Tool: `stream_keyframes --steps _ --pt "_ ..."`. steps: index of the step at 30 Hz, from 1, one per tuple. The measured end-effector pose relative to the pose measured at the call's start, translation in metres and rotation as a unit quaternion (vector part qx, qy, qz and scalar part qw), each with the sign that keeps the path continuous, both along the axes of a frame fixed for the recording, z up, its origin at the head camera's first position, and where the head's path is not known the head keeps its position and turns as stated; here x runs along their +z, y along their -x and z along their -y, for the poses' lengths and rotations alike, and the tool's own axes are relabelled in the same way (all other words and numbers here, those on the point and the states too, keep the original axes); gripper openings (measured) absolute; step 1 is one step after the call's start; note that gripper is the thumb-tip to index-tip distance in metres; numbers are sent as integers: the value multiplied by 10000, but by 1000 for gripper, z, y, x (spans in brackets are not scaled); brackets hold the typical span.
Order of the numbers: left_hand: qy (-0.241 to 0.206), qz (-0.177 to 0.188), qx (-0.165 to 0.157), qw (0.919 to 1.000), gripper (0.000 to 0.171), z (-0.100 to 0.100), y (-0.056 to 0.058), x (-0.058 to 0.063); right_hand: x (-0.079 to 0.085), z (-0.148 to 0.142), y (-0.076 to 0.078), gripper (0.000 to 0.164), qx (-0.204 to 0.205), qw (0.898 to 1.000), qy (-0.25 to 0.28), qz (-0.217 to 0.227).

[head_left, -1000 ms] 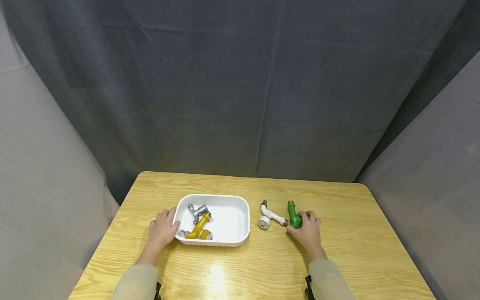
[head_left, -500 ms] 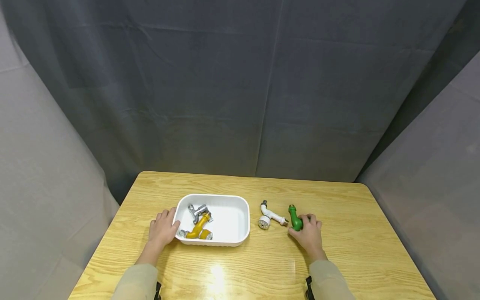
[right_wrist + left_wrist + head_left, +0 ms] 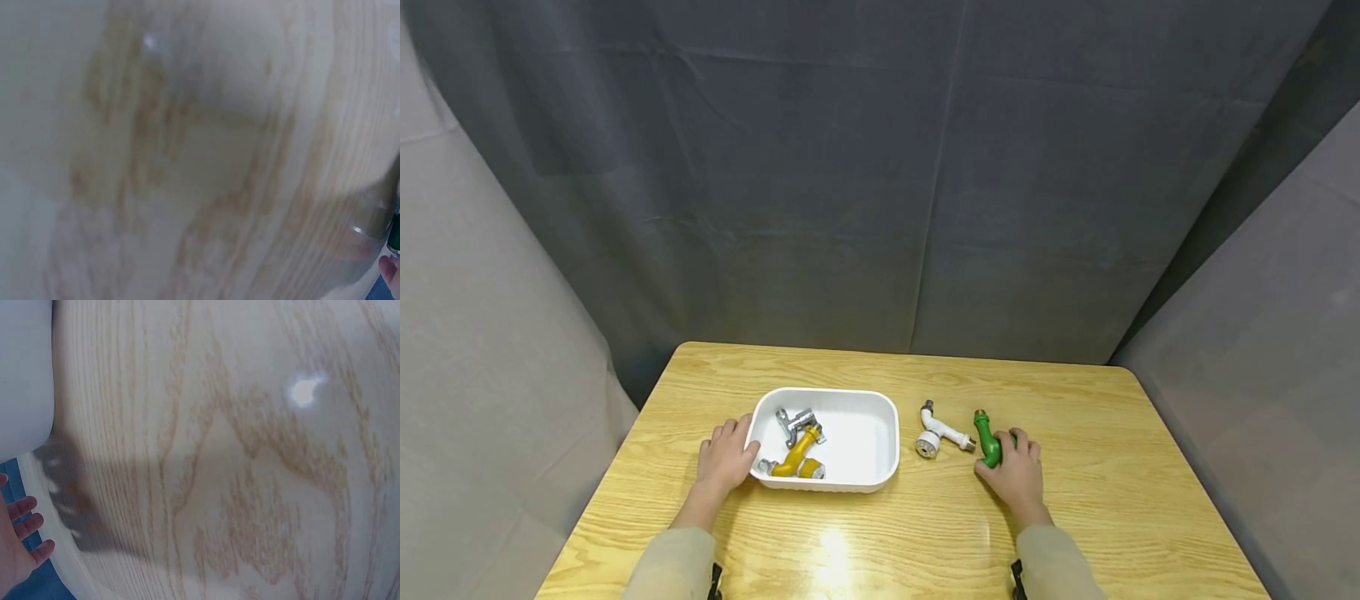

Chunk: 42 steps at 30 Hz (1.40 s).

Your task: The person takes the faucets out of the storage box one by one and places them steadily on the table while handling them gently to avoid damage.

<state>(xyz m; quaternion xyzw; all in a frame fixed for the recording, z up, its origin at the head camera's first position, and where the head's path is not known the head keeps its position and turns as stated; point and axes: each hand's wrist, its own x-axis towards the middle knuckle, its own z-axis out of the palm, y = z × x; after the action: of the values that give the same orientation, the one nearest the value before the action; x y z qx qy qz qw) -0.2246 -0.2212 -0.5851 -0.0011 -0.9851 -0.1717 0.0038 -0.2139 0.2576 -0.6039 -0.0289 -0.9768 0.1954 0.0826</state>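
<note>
My right hand grips the green tap by its lower body, thumb on the near side; its brass-threaded end points toward the back. In the right wrist view only a thumb tip and a bit of green tap show at the edge. Just left of it lies a white tap on the table. My left hand rests against the left side of a white tray, fingers fairly straight. Inside the tray's left half, a yellow tap overlaps a chrome tap.
The wooden table reaches back to a dark grey curtain. Pale cloth panels hang on both sides. The right half of the tray shows its bare white floor.
My right hand has shifted the green tap slightly toward me and turned it a little, its threaded end now nearer. The left hand and tray have stayed in place.
</note>
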Motion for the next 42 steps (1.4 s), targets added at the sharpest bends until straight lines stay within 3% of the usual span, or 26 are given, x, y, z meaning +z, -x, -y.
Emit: stream_keyframes --steps 10,18,22,32,42 --pt "-35 -5 45 10000 52 0 -1 2 1 2 -3 61 -76 9999 -153 21" --pt "-10 58 18 10000 53 -1 0 4 -1 5 -4 72 -386 9983 -362 -239" --pt "-26 78 15 10000 53 0 0 4 3 11 1 71 -366 9974 -248 -576" --pt "-71 41 -1 10000 53 -1 0 3 34 41 16 70 665 9879 120 -1398" --pt "-72 72 14 9999 52 0 0 3 58 80 30 77 1550 9789 123 -1324"
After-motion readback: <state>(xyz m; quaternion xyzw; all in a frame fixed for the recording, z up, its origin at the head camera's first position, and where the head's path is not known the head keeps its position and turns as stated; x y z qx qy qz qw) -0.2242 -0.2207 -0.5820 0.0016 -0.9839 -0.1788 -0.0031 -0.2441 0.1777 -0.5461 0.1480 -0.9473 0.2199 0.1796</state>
